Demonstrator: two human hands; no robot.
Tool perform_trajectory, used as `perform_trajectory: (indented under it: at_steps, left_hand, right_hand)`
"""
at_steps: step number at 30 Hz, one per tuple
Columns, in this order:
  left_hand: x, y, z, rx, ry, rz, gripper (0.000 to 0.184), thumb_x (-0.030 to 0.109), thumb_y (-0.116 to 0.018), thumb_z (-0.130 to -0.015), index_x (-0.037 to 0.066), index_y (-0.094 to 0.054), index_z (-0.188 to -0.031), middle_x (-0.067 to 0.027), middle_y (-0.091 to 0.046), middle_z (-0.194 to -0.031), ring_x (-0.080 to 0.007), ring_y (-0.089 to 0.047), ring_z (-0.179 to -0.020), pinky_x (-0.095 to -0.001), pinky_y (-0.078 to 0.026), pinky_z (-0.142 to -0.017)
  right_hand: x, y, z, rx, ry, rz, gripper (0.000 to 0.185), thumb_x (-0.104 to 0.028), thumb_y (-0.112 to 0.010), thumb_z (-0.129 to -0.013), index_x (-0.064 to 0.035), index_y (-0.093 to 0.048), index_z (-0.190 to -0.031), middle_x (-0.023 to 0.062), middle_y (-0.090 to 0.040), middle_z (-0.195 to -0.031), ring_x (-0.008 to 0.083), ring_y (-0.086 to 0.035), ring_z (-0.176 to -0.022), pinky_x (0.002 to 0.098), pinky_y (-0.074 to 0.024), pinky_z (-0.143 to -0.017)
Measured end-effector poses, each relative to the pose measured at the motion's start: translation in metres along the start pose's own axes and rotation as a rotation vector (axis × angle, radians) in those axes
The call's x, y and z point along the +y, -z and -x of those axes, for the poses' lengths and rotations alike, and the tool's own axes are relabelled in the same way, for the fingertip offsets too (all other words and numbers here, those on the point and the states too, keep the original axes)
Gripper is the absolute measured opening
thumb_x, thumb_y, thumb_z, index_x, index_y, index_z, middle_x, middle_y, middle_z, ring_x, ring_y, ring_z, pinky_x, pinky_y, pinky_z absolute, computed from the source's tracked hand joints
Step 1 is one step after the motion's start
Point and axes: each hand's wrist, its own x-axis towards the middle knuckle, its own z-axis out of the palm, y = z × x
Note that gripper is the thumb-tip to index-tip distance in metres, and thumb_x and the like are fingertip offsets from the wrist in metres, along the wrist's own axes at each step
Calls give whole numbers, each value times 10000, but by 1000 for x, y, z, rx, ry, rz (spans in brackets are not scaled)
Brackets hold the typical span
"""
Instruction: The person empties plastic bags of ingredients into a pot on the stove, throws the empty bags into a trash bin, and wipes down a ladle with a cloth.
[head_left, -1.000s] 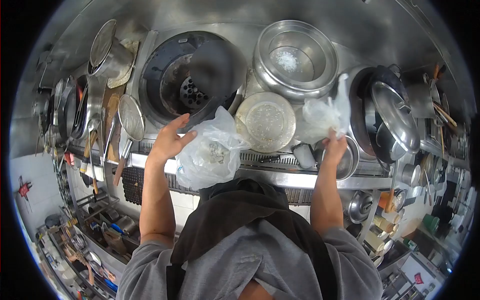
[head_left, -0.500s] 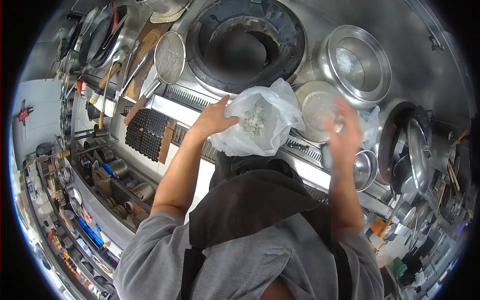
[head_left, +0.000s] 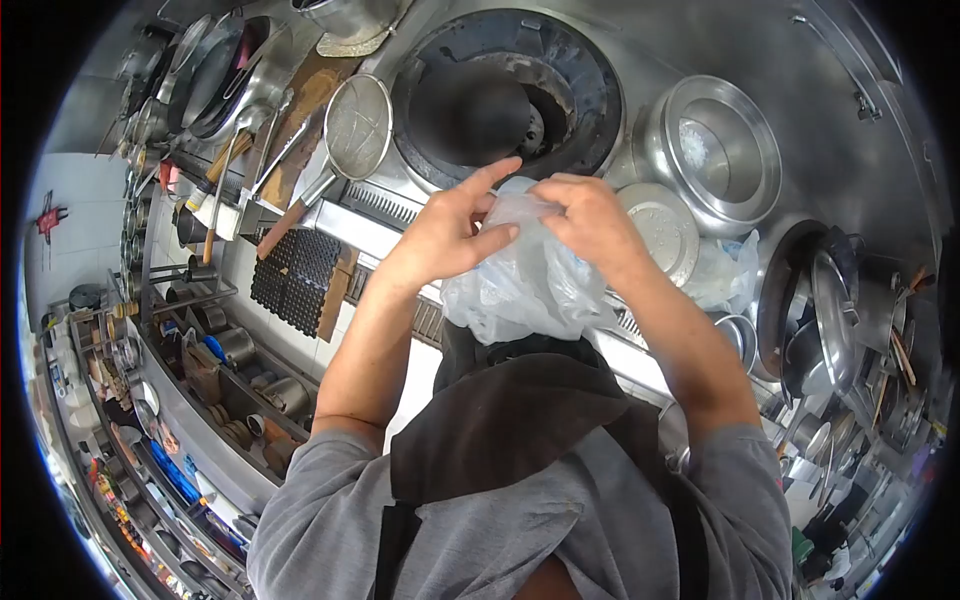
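A translucent plastic bag (head_left: pixel 525 285) hangs at the counter's front edge, close to the apron, its top gathered upward. My right hand (head_left: pixel 592 220) pinches the bag's upper edge with bent fingers. On the other side, my left hand (head_left: pixel 450 230) has its thumb across the bag and its index finger stretched out; the remaining fingers curl at the gathered plastic, partly hidden. The pale contents are now covered by the folded film.
Beyond my hands is a black wok burner ring (head_left: pixel 590 95). A wire strainer (head_left: pixel 357 128) lies left of it. To the right are a steel pot (head_left: pixel 770 160), a round pale lid (head_left: pixel 660 235) and another plastic bag (head_left: pixel 735 270). Shelves with cookware (head_left: pixel 235 345) stand lower left.
My right hand has come in from the right and taken hold of the bag. The bag's open mouth has been drawn together, hiding its contents. My left hand has shifted slightly right.
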Motion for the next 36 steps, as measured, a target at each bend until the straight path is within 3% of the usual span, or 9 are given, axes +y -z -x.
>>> perform_trajectory:
  at_steps: [4,7,9,13,16,19,26,32,36]
  left_hand:
    - [15,46,1,38,-143,400,651,311,-644,-854,-3,-424,-1380,-113,-674,-908,-147,-657,-807,-208,-410,-576]
    - [-11,54,-40,348,47,412,489,317,-619,-877,11,-560,-1254,-79,-675,-951,-154,-650,-840,-235,-423,-601]
    - [-43,39,-85,355,205,271,396,311,-613,-882,30,-628,-1161,-52,-674,-976,-155,-645,-859,-251,-439,-630]
    - [-65,-12,-168,122,443,243,418,376,-593,-887,34,-644,-1122,-70,-669,-1013,-178,-634,-926,-305,-467,-709]
    - [-60,-50,-217,-130,504,472,592,487,-539,-892,-21,-581,-1194,-139,-644,-1124,-237,-625,-983,-370,-465,-818]
    - [-43,-87,-251,-309,475,634,417,413,-536,-903,47,-653,-1063,-104,-663,-1063,-192,-627,-921,-293,-418,-724]
    - [-22,-149,-326,-403,452,750,212,237,-621,-832,74,-649,-965,-45,-661,-882,-168,-627,-774,-278,-395,-602]
    - [19,-175,-395,-212,261,448,120,150,-688,-758,105,-682,-869,14,-618,-760,-103,-538,-675,-279,-372,-538]
    - [73,-168,-434,2,128,345,149,154,-703,-764,98,-711,-902,3,-653,-812,-129,-569,-714,-288,-434,-609]
  right_hand:
    - [-35,58,-19,60,-16,-123,164,-57,-625,-786,-20,-689,-933,130,-674,-891,321,-648,-814,370,-521,-707]
    - [-49,102,-25,46,58,6,160,-44,-620,-786,-39,-693,-928,117,-673,-902,307,-647,-796,355,-521,-682]
    - [-58,132,-25,54,85,80,160,-41,-620,-783,-51,-696,-923,103,-672,-893,303,-643,-801,347,-513,-696]
    - [-59,188,-21,149,82,236,168,5,-608,-767,-32,-688,-910,95,-669,-878,274,-637,-821,324,-494,-740]
    - [-48,222,-13,263,69,278,237,102,-583,-743,-13,-688,-921,94,-683,-897,235,-653,-849,298,-491,-759]
    - [-29,252,-5,348,67,377,240,97,-576,-752,-15,-694,-929,99,-683,-893,238,-652,-846,293,-493,-773]
    - [31,304,21,521,-45,338,246,90,-570,-754,-11,-699,-938,101,-686,-910,215,-650,-870,271,-484,-810]
    - [89,324,50,736,-30,300,262,93,-575,-735,-12,-697,-942,100,-687,-945,228,-649,-885,279,-481,-831]
    - [140,306,99,898,-31,555,292,76,-591,-731,-45,-695,-977,105,-686,-993,270,-638,-930,324,-491,-840]
